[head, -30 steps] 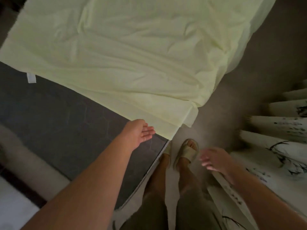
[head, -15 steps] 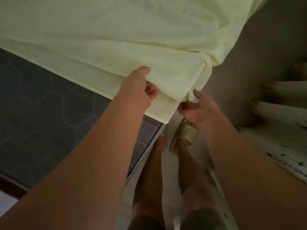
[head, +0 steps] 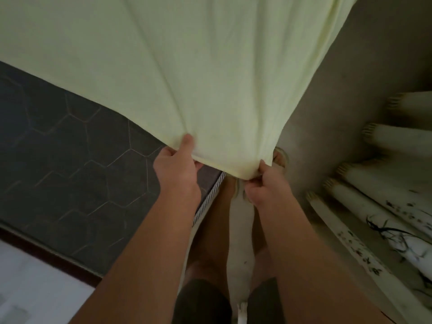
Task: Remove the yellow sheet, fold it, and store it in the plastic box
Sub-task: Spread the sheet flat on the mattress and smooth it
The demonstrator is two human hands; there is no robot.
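Note:
The pale yellow sheet (head: 198, 73) fills the upper part of the head view, stretched taut from the bed toward me. My left hand (head: 176, 169) grips its near hem, thumb on top of the cloth. My right hand (head: 266, 185) pinches the bunched corner of the sheet a little to the right. Below the lifted hem the dark grey mattress (head: 70, 164) with a hexagon quilt pattern lies bare. The plastic box is not in view.
A roped piping edge (head: 208, 202) marks the mattress corner just left of my legs. White curtain folds (head: 385, 206) with dark prints hang at the right. Grey floor (head: 350, 78) runs along the bed's right side. My sandalled foot (head: 281, 157) shows under the sheet corner.
One second ago both hands were free near the sheet's corner. They then reached in and took hold of the hem, and the sheet is now pulled up and taut toward me.

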